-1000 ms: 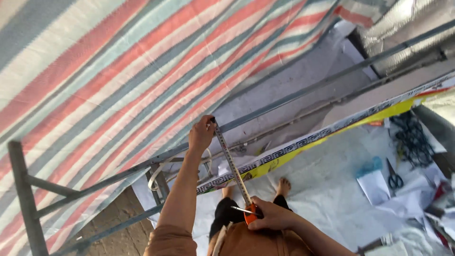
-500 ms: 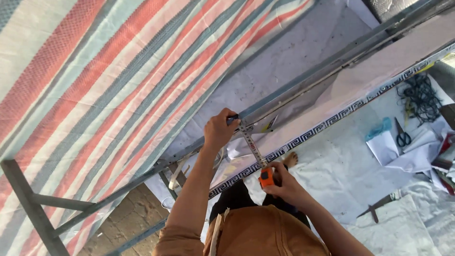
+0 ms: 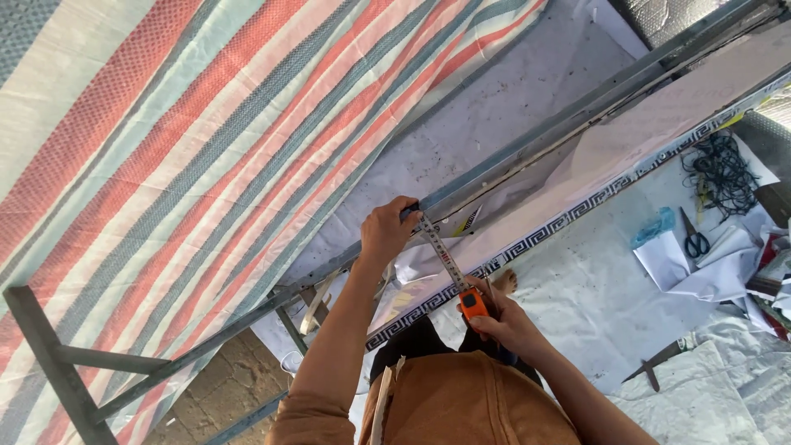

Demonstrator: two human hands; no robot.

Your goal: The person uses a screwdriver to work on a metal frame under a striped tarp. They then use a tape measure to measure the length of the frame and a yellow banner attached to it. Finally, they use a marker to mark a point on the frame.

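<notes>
Hands (image 3: 387, 233) stretch tape measure (image 3: 449, 265).

We see a white ground sheet (image 3: 593, 305). Scissors (image 3: 695, 239) and black cord (image 3: 723, 169) lie at two o'clock, white papers (image 3: 700, 276) beside them.

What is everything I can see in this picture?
striped tarp: one, red, grey and cream, upper left
metal frame bar: one, grey, running diagonally
patterned strip: one, black and white, along the bar
tape measure: one, orange case, blade stretched to the bar
scissors: one pair, dark, right
black cord: one tangle, far right
white sheet: on the ground
left hand: pins the blade end to the bar
right hand: fingers around the case
</notes>
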